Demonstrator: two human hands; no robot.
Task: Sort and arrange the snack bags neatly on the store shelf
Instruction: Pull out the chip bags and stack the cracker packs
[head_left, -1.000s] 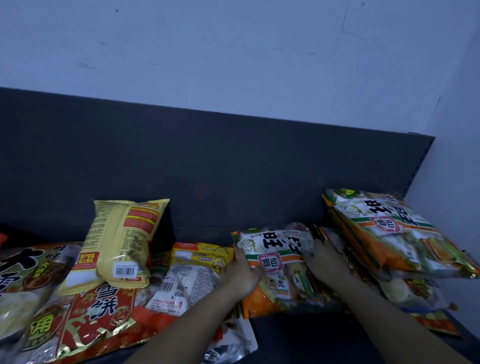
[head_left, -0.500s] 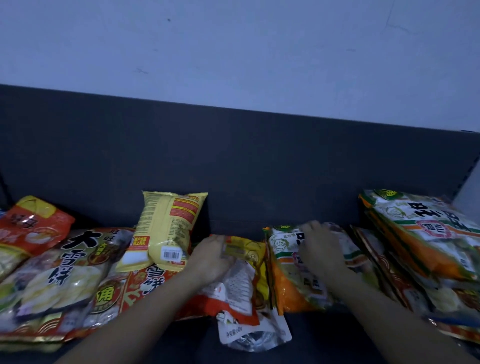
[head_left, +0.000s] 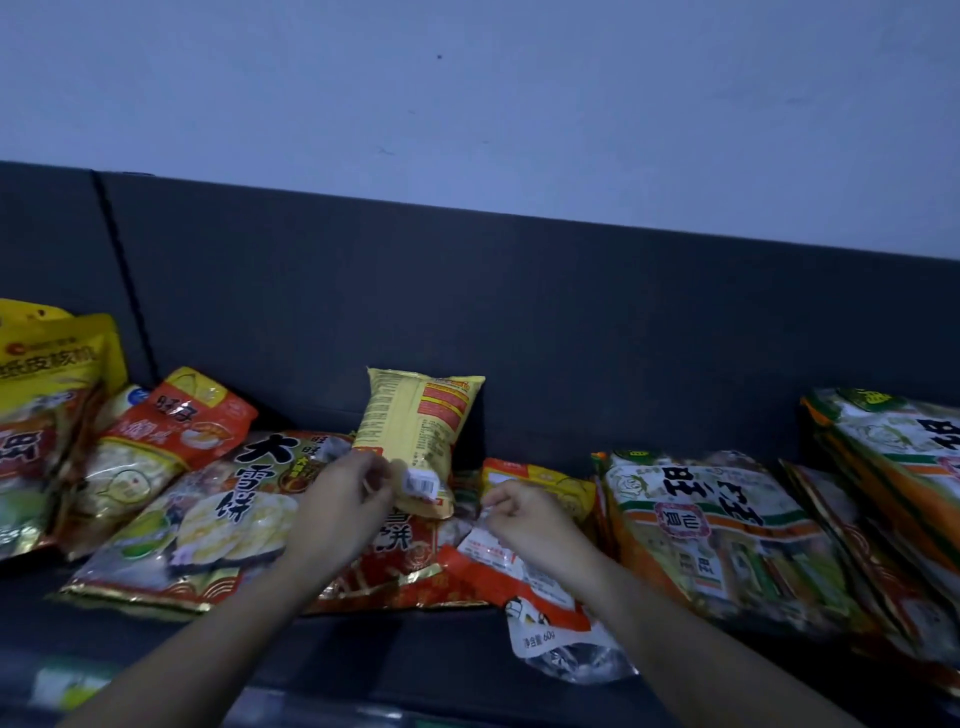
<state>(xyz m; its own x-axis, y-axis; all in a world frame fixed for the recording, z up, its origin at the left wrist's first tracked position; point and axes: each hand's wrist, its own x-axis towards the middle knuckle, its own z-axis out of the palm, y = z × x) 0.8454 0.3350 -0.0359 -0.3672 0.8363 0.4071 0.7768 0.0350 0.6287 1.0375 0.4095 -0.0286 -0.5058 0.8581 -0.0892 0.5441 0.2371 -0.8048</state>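
A yellow snack bag (head_left: 421, 426) stands tilted against the dark back panel, and my left hand (head_left: 345, 499) pinches its lower left corner. My right hand (head_left: 519, 519) pinches the top edge of a small orange-and-white bag (head_left: 524, 577) that lies flat toward the shelf's front. Under and left of them lie large red rice-cracker bags (head_left: 208, 525). An orange-green bag (head_left: 711, 530) lies to the right of my right hand, beside a stack of the same kind (head_left: 893, 457) at the far right.
More bags lean at the far left: a yellow one (head_left: 49, 364) and a red-orange one (head_left: 182, 421). The dark shelf floor (head_left: 415, 654) shows along the front edge. The dark back panel (head_left: 571, 312) rises behind, with a pale wall above.
The view has swung left. My left hand moved from the orange-and-white bag up to the yellow bag's corner. My right hand left the orange-green bag and took hold of the orange-and-white bag.
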